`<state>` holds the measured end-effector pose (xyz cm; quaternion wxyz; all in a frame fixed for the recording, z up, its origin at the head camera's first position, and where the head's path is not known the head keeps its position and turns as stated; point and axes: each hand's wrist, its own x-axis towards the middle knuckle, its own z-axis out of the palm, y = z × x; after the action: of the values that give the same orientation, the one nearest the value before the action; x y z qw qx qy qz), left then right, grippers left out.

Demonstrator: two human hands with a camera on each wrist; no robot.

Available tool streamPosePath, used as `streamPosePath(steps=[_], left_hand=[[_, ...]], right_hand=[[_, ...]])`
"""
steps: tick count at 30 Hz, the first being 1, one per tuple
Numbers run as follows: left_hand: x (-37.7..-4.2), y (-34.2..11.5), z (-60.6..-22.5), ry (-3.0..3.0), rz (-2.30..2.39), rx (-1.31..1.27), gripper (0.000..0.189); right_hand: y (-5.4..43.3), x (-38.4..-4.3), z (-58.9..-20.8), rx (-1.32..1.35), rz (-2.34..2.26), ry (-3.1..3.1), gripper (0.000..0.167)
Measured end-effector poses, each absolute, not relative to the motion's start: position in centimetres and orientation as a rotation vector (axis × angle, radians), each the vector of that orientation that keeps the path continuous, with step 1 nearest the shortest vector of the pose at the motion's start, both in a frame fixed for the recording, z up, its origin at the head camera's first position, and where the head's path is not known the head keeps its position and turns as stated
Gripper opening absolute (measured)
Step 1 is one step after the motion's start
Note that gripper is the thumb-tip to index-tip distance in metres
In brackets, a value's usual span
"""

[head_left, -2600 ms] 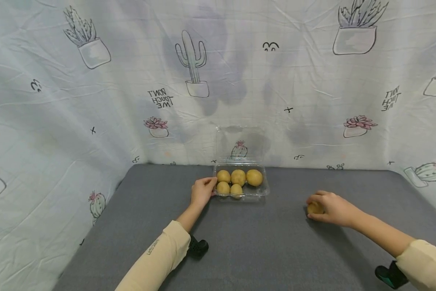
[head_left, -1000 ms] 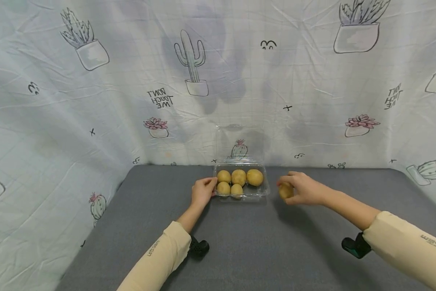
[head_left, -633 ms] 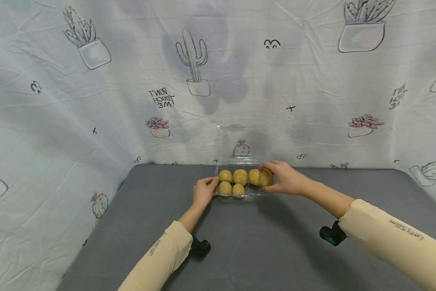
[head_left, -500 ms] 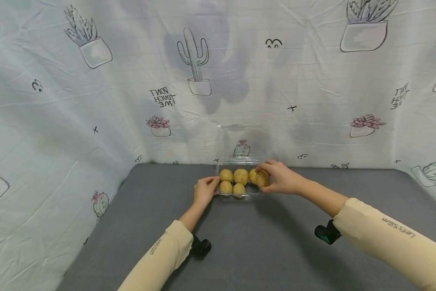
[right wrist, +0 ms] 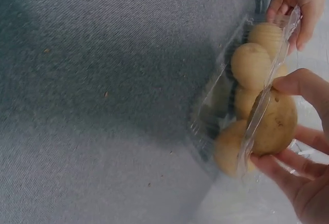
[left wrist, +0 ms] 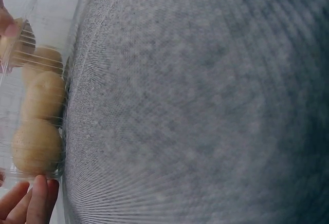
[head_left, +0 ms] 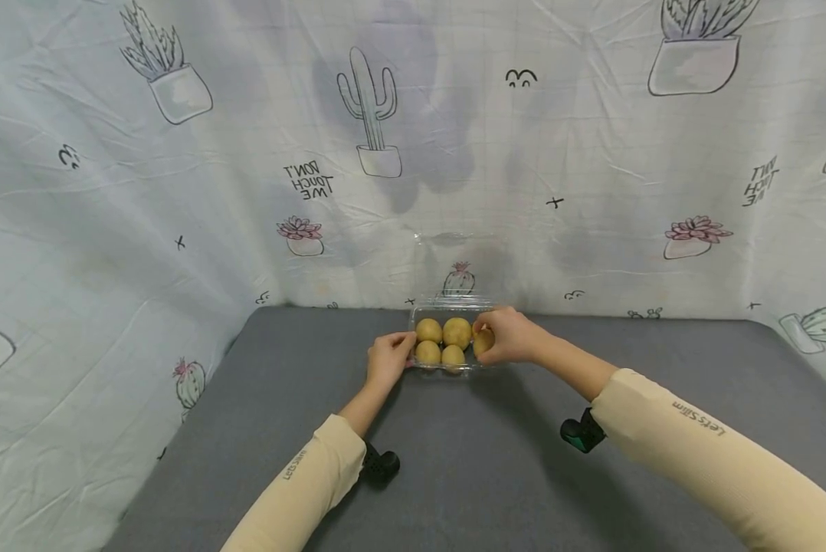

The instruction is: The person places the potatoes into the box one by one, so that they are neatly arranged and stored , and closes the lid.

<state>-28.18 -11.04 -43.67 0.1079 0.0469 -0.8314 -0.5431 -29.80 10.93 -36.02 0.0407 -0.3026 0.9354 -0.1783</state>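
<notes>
In the head view, a clear plastic clamshell box stands at the back of the grey table with its lid raised. Several yellowish potatoes lie inside it. My left hand pinches the box's left edge, thumb and fingers meeting at the rim. My right hand grips another potato between thumb and fingers, at the box's right part. From the right wrist, this potato appears at the rim, darker than the others and partly behind the clear wall. The right hand hides the box's right end in the head view.
The box is set on a grey cloth-covered table. Behind it hangs a white curtain printed with cacti. Tiny crumbs dot the cloth in the right wrist view. Both forearms wear beige sleeves with black devices strapped below.
My right hand has carried the potato from the right side of the table leftward to the box and over its right part. The left hand has stayed at the box's left edge.
</notes>
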Motion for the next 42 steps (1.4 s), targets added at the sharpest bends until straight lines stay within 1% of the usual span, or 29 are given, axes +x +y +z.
streamPosePath(steps=[3, 6, 7, 12, 16, 24, 30, 33, 37, 42], left_hand=[[-28.2, -11.0, -43.7, -2.45, -1.6, 0.132, 0.029], [-28.3, -11.0, -43.7, -2.449, -1.599, 0.136, 0.029], [-28.3, -11.0, -43.7, -2.449, -1.598, 0.137, 0.029], [-28.3, -11.0, -43.8, -2.456, -1.596, 0.15, 0.029], [-28.3, -11.0, -43.9, -2.463, -1.59, 0.147, 0.029], [-28.3, -11.0, -43.8, -2.455, -1.604, 0.136, 0.029], [-28.3, -11.0, -43.8, -2.473, -1.576, 0.141, 0.029], [-28.4, -11.0, -43.8, -2.478, -1.569, 0.137, 0.029], [-28.4, -11.0, -43.8, -2.477, -1.581, 0.131, 0.029], [-28.3, -11.0, -43.9, -2.463, -1.608, 0.14, 0.029]], right_hand=[[10.5, -29.8, -36.0, -0.854, -0.525, 2.881, 0.037], [9.8, -29.8, -35.9, -0.728, -0.475, 2.901, 0.026], [9.5, -29.7, -35.7, -0.671, -0.448, 2.904, 0.025], [7.9, -29.5, -35.6, -0.421, -0.293, 2.883, 0.029], [7.2, -29.4, -35.9, -0.352, -0.223, 2.878, 0.028], [6.8, -29.5, -36.2, -0.385, -0.216, 2.863, 0.023], [6.8, -29.3, -36.3, -0.396, -0.223, 2.857, 0.031], [7.0, -29.4, -36.5, -0.448, -0.179, 2.873, 0.03], [7.1, -29.3, -36.7, -0.53, -0.098, 2.902, 0.033], [7.3, -29.0, -36.6, -0.55, -0.115, 2.917, 0.033]])
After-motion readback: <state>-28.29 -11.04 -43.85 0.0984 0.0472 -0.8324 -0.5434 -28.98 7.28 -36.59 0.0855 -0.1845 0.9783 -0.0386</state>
